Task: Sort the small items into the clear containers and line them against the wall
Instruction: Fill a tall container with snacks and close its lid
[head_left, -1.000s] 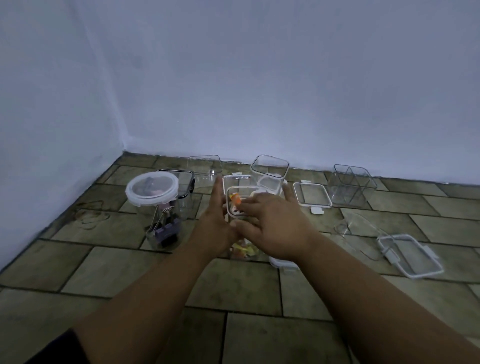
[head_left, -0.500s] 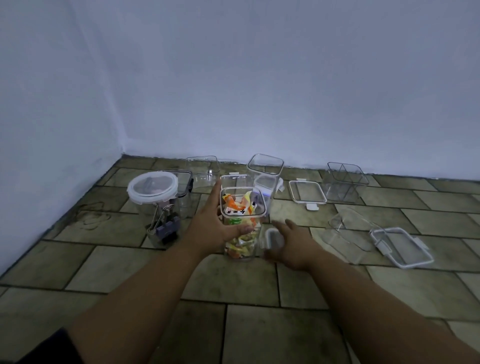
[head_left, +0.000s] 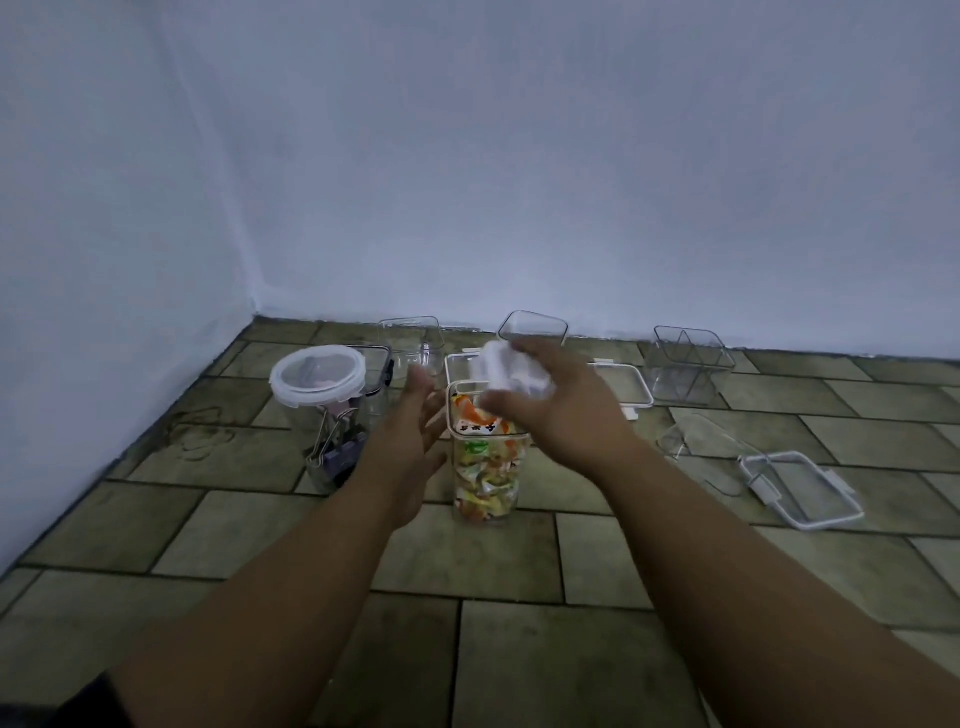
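Clear container (head_left: 485, 467) of wrappers stands between open-fingered left hand (head_left: 415, 431) and right hand (head_left: 561, 405), grip holding white lid (head_left: 506, 371) above.

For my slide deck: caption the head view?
Right hand brings a white lid over the packet-filled clear container.

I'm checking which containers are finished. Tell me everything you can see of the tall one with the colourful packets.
The tall clear container stands upright on the tiled floor, away from the wall. It looks like clear plastic, squarish, with a pale rim, and is filled nearly to the top with orange, green and yellow packets. It has no lid on. The left hand is open beside it; the right hand holds a blurred white lid above its mouth.
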